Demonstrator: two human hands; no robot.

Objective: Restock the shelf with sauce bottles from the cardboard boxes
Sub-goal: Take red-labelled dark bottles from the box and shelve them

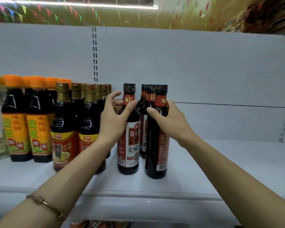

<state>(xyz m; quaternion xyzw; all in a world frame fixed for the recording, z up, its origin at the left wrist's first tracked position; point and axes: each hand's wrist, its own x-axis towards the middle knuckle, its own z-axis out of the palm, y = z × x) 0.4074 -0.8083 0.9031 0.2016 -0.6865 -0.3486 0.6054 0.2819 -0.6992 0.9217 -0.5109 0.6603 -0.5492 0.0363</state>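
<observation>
Up on the white shelf point(220, 165), two dark sauce bottles stand at the front, close together. Left hand point(113, 118) wraps the shoulder of the left front bottle point(129, 145), thumb across its neck, upper fingers spread loose. Right hand point(169, 120) grips the right front bottle point(156, 145) just under its red neck band, thumb in front, fingers round the far side. More black-capped bottles point(146, 94) stand right behind (how many, hard to tell). Gold-capped bottles point(76, 122) stand just left, orange-capped ones point(26, 119) further left. A bracelet point(44, 205) sits on the left wrist
</observation>
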